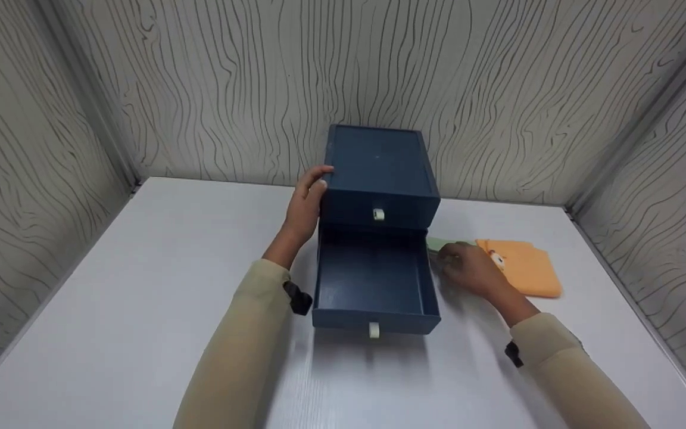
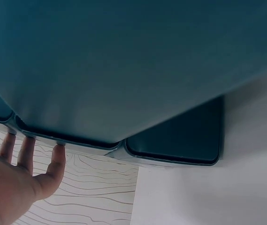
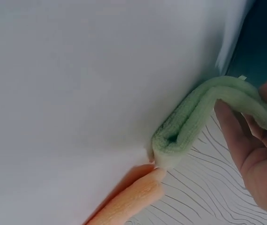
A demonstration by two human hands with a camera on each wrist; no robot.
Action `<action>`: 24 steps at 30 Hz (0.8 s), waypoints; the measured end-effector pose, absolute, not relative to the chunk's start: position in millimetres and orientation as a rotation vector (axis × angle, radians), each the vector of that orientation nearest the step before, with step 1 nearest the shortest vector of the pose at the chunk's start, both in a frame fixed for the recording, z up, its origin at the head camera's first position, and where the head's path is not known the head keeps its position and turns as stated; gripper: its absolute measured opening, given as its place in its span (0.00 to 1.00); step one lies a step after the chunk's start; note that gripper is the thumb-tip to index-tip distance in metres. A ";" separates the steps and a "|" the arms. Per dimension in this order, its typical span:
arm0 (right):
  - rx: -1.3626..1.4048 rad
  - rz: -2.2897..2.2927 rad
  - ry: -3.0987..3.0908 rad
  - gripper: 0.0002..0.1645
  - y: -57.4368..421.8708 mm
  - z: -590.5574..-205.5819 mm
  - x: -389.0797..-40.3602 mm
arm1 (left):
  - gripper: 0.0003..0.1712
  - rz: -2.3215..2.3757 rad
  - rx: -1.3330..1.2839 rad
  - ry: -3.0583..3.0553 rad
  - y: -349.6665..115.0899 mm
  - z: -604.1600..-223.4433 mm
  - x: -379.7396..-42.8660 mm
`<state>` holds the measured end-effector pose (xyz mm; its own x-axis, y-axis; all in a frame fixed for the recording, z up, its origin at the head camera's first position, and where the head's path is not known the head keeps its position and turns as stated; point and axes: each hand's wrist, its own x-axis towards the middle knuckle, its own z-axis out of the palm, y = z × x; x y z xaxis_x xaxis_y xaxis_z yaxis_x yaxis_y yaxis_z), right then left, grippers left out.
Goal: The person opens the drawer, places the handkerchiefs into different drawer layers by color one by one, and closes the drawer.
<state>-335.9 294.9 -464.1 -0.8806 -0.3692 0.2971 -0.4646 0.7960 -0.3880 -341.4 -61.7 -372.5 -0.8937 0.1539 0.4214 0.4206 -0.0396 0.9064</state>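
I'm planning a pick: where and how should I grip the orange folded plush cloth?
Probably pinch the right edge of the orange folded plush cloth, coming from the right: it lies flat with that edge clear, its left end beside the green folded plush towel and right hand.

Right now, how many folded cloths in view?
2: the green cloth, held by the right hand beside the drawer unit; the orange cloth, on the table farther right. The closed top drawer could hide more.
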 end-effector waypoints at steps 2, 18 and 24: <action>0.635 0.698 -2.779 0.09 296.2 -463.0 -334.7 | 0.22 -2.048 -0.612 -2.035 -61.6 -372.1 -341.6; 0.366 0.693 -2.761 0.14 303.7 -444.6 -319.1 | 0.21 -2.065 -0.592 -2.001 -59.6 -396.2 -364.8; 0.312 0.769 -2.716 0.11 307.7 -436.0 -316.3 | 0.21 -2.039 -0.585 -2.000 -59.2 -395.7 -364.3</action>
<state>-316.3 307.7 -436.0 -0.9313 -0.1247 0.3423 -0.2857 0.8329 -0.4739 -364.3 -59.2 -395.7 -0.8952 0.1152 0.4306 0.4283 -0.0454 0.9025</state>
